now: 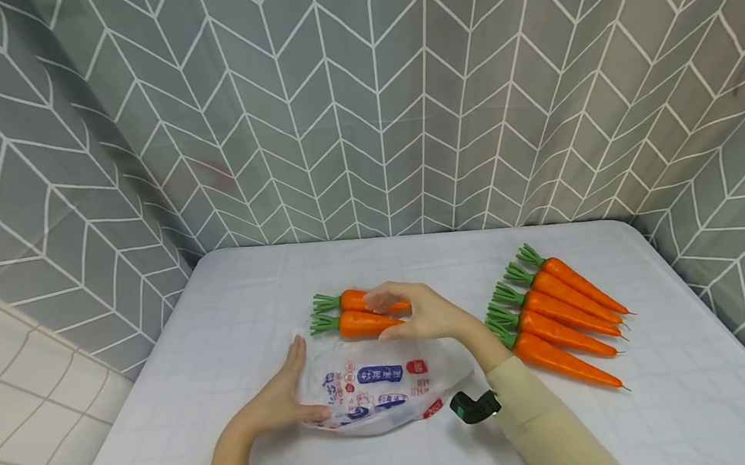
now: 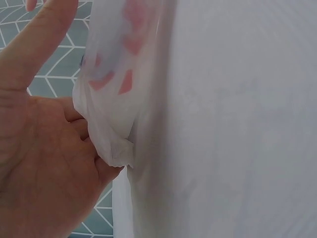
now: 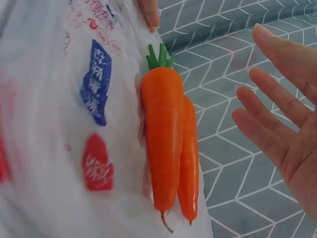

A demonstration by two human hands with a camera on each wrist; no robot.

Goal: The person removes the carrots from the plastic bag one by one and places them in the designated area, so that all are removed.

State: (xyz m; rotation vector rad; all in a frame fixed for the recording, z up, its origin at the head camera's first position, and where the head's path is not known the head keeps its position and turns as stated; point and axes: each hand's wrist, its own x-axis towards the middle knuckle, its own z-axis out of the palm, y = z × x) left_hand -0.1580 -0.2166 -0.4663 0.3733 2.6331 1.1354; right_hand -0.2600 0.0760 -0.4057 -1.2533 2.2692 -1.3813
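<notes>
A white plastic bag (image 1: 378,394) with blue and red print lies on the table near its middle. Two orange carrots with green stems, a front carrot (image 1: 359,324) and a back carrot (image 1: 353,299), lie side by side along the bag's far edge. At the bag's left end rests my left hand (image 1: 273,401), thumb and fingers spread; in the left wrist view that hand (image 2: 44,144) touches the bag's crumpled edge. My right hand (image 1: 424,313) is over the carrots' tip ends. The right wrist view shows this hand (image 3: 292,129) apart from both carrots, its fingers extended and holding nothing.
Several more carrots (image 1: 557,318) lie in a slanted row on the right of the white-covered table (image 1: 252,278). A grey patterned curtain (image 1: 371,108) stands behind the table and on both sides. Each wrist carries a black camera (image 1: 475,407).
</notes>
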